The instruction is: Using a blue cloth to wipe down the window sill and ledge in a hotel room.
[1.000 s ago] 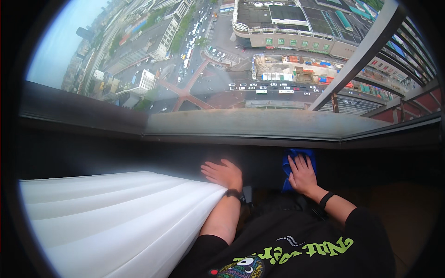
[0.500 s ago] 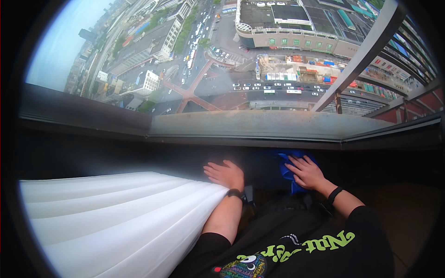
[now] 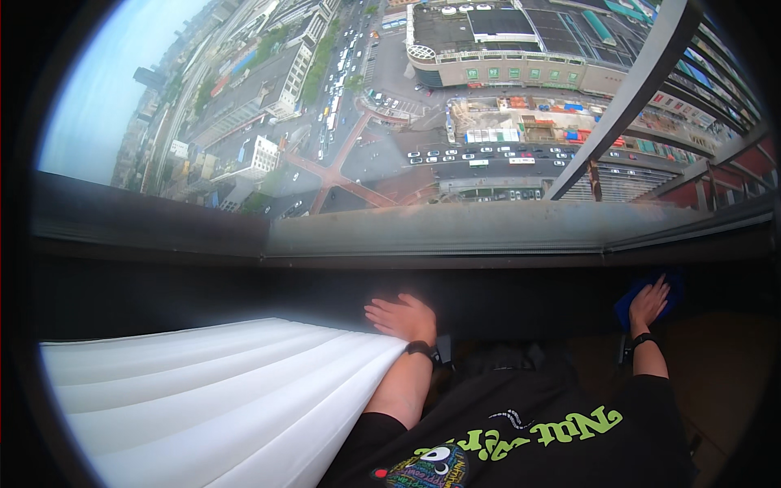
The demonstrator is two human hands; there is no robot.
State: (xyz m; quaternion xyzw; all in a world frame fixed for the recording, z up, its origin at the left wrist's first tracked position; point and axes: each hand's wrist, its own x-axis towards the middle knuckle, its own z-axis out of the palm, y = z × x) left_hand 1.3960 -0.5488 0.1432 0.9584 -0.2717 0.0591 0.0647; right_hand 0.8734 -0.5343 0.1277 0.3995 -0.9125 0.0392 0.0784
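Observation:
My right hand (image 3: 649, 302) lies on a blue cloth (image 3: 672, 293) on the dark sill, fingers stretched out and palm pressing it down. Much of the cloth is hidden beneath the hand. To the left, my left hand (image 3: 404, 317) rests over the dark ledge (image 3: 512, 297), fingers stretched and nothing in them. A white pleated curtain (image 3: 211, 390) reaches to my left wrist and partly drapes against that forearm. Both wrists carry dark bands.
Beyond the sill runs a window frame (image 3: 423, 262) with glass above it. Outside are a wide street, buildings and a slatted metal frame (image 3: 630, 106) on the right. A brown floor (image 3: 728, 382) shows at the lower right.
My right hand has slid far to the right along the sill, taking the blue cloth with it. The left hand stays nearly in place, and the view has tipped slightly.

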